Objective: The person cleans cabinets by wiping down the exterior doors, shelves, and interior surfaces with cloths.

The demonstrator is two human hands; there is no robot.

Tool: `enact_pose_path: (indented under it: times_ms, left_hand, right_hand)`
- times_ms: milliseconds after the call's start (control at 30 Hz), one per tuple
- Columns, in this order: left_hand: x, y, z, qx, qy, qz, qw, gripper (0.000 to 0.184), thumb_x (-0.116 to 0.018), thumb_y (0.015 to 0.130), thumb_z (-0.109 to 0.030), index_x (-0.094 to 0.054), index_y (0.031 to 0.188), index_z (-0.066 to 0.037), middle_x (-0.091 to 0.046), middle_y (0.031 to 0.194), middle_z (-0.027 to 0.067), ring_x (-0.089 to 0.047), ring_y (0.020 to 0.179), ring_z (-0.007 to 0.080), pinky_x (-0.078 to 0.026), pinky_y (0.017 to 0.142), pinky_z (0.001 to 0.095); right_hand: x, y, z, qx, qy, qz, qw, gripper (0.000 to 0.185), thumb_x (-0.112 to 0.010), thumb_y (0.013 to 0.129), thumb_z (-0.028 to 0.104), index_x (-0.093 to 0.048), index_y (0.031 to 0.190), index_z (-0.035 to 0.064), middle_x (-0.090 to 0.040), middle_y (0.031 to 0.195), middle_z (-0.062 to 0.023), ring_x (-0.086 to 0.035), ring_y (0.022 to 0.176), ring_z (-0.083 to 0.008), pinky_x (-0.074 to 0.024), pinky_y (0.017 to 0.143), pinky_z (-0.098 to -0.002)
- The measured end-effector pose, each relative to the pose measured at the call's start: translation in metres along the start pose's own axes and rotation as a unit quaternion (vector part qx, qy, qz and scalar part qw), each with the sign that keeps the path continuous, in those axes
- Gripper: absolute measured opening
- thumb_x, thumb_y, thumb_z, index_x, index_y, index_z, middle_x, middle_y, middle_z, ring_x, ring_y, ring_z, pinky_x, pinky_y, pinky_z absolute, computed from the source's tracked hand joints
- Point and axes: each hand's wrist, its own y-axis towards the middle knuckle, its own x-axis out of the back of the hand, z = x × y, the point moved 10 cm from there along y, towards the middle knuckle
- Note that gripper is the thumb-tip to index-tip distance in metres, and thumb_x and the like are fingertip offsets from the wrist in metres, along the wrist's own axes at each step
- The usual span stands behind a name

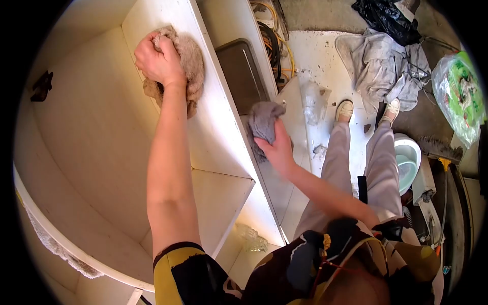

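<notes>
My left hand (161, 62) is closed around a bunched beige cloth (190, 61), pressed against the white upright panel (208, 119) of a cabinet. Part of that cloth hangs down beside my wrist. Right of the panel, my right hand (278, 148) grips a crumpled grey cloth (263, 118), its thumb and fingers around the cloth's right side. This hand is slightly blurred.
A curved white shelf edge (76, 254) runs along the lower left. Below the panel lies clear plastic (251, 239). Cables (277, 38), a dark tray (241, 66), grey fabric (373, 61), a black bag (389, 20), a green package (460, 91) and a basin (408, 162) lie around my feet.
</notes>
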Motion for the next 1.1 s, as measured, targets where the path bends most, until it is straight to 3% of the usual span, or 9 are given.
enact_pose_path:
  times_ms: [233, 433, 600, 667, 800, 867, 933, 1033, 1100]
  left_hand:
    - [0.0, 0.001, 0.0, 0.005, -0.003, -0.004, 1.0, 0.028, -0.052, 0.076, -0.033, -0.064, 0.094, -0.015, -0.054, 0.103, 0.0055, -0.047, 0.099, 0.0295, -0.04, 0.086, 0.0439]
    - [0.001, -0.001, 0.0, 0.014, 0.007, -0.004, 1.0, 0.028, -0.052, 0.076, -0.034, -0.064, 0.094, -0.016, -0.055, 0.104, 0.0059, -0.048, 0.1, 0.03, -0.04, 0.086, 0.0437]
    - [0.001, 0.001, -0.002, -0.029, 0.016, -0.025, 0.999, 0.028, -0.053, 0.076, -0.033, -0.064, 0.095, -0.016, -0.058, 0.105, 0.0073, -0.05, 0.099, 0.0318, -0.04, 0.085, 0.0448]
    - [0.003, 0.0, -0.005, -0.043, 0.017, -0.034, 0.998, 0.029, -0.053, 0.075, -0.032, -0.064, 0.096, -0.016, -0.058, 0.103, 0.0078, -0.051, 0.098, 0.032, -0.041, 0.086, 0.0448]
    - [0.002, 0.001, -0.003, -0.038, 0.012, -0.019, 0.999, 0.03, -0.053, 0.076, -0.033, -0.064, 0.097, -0.015, -0.058, 0.104, 0.0084, -0.051, 0.098, 0.0317, -0.042, 0.084, 0.0451]
    - [0.0, 0.002, 0.001, -0.04, 0.016, -0.018, 0.999, 0.031, -0.052, 0.076, -0.033, -0.064, 0.098, -0.014, -0.058, 0.104, 0.0088, -0.051, 0.098, 0.0316, -0.041, 0.085, 0.0447]
    - [-0.002, 0.002, 0.004, -0.031, -0.007, 0.001, 0.999, 0.031, -0.051, 0.078, -0.034, -0.063, 0.099, -0.013, -0.058, 0.103, 0.009, -0.051, 0.098, 0.0309, -0.041, 0.086, 0.0432]
    - [-0.001, 0.003, 0.002, -0.044, -0.023, 0.001, 0.999, 0.031, -0.051, 0.082, -0.032, -0.062, 0.1, -0.01, -0.057, 0.103, 0.0107, -0.051, 0.097, 0.0296, -0.04, 0.087, 0.041]
    - [-0.003, 0.004, 0.003, -0.044, -0.041, 0.002, 0.998, 0.03, -0.052, 0.082, -0.031, -0.062, 0.1, -0.008, -0.057, 0.103, 0.0118, -0.05, 0.097, 0.0291, -0.04, 0.087, 0.0403]
  right_hand:
    - [0.001, -0.045, -0.025, -0.084, 0.022, 0.038, 0.995, 0.047, -0.071, 0.07, 0.009, -0.046, 0.108, -0.0008, -0.055, 0.094, -0.0146, -0.054, 0.089, -0.0301, -0.0431, 0.082, -0.0354]
    - [-0.002, 0.002, 0.001, -0.006, -0.061, 0.035, 0.998, 0.048, -0.072, 0.071, 0.011, -0.045, 0.109, -0.0005, -0.055, 0.095, -0.0167, -0.054, 0.09, -0.0313, -0.0434, 0.082, -0.0362]
    - [0.013, -0.057, -0.019, -0.008, -0.057, -0.005, 0.998, 0.049, -0.071, 0.072, 0.015, -0.044, 0.109, -0.001, -0.054, 0.095, -0.0194, -0.055, 0.091, -0.0333, -0.0433, 0.08, -0.039]
    - [0.012, -0.087, -0.068, -0.122, -0.086, 0.034, 0.988, 0.049, -0.072, 0.073, 0.017, -0.046, 0.11, -0.0019, -0.056, 0.097, -0.0195, -0.056, 0.092, -0.0343, -0.0447, 0.081, -0.039]
    - [0.022, -0.1, -0.15, -0.203, -0.098, 0.037, 0.974, 0.043, -0.071, 0.077, 0.015, -0.05, 0.111, -0.002, -0.06, 0.101, -0.0167, -0.058, 0.09, -0.0301, -0.0469, 0.079, -0.0378]
    - [0.023, -0.101, -0.205, -0.434, 0.134, -0.005, 0.891, 0.044, -0.071, 0.075, 0.014, -0.053, 0.111, -0.0032, -0.061, 0.105, -0.0161, -0.059, 0.096, -0.0301, -0.0466, 0.085, -0.0367]
    - [0.026, -0.074, -0.223, -0.447, 0.183, -0.052, 0.874, 0.043, -0.069, 0.076, 0.011, -0.054, 0.113, -0.0021, -0.063, 0.106, -0.0139, -0.06, 0.097, -0.0255, -0.0471, 0.084, -0.0342]
    - [0.028, -0.017, -0.228, -0.354, 0.139, -0.103, 0.919, 0.043, -0.072, 0.072, 0.013, -0.056, 0.11, -0.0012, -0.064, 0.103, -0.0155, -0.062, 0.095, -0.0269, -0.048, 0.083, -0.0352]
    - [0.026, 0.021, -0.212, -0.274, -0.02, -0.059, 0.96, 0.045, -0.075, 0.068, 0.016, -0.059, 0.106, -0.0008, -0.064, 0.103, -0.017, -0.062, 0.094, -0.0276, -0.0482, 0.082, -0.0357]
